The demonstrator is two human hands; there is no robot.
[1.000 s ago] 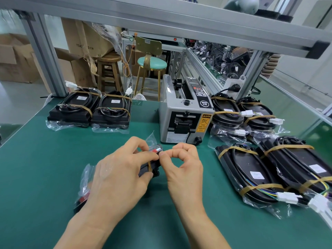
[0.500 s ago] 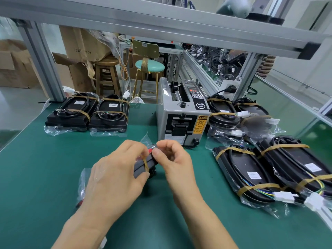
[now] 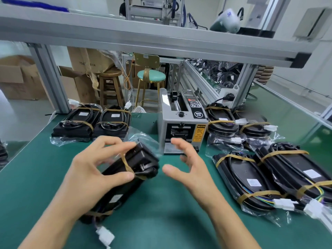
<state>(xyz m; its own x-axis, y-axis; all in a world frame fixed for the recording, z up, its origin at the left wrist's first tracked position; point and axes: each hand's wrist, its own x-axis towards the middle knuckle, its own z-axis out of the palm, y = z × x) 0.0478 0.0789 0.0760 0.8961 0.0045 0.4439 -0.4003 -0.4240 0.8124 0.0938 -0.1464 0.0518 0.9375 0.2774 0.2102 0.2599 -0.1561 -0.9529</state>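
Bagged black unit (image 3: 142, 162) is gripped by the left hand (image 3: 86, 178) before the tape dispenser (image 3: 179, 123); the right hand (image 3: 194, 169) is spread, empty. Gripped one-handed, it could be let slip inside its slick bag (image 3: 143, 139).

Your left hand (image 3: 89, 175) grips the black plastic unit bound with tan rubber bands (image 3: 142, 159), just in front of the grey metal tape dispenser (image 3: 181, 126) on the green table (image 3: 161, 221). Your right hand (image 3: 192, 169) hovers spread beside the unit, not touching it. A pair of bagged black units (image 3: 91, 126) lies left of the dispenser.
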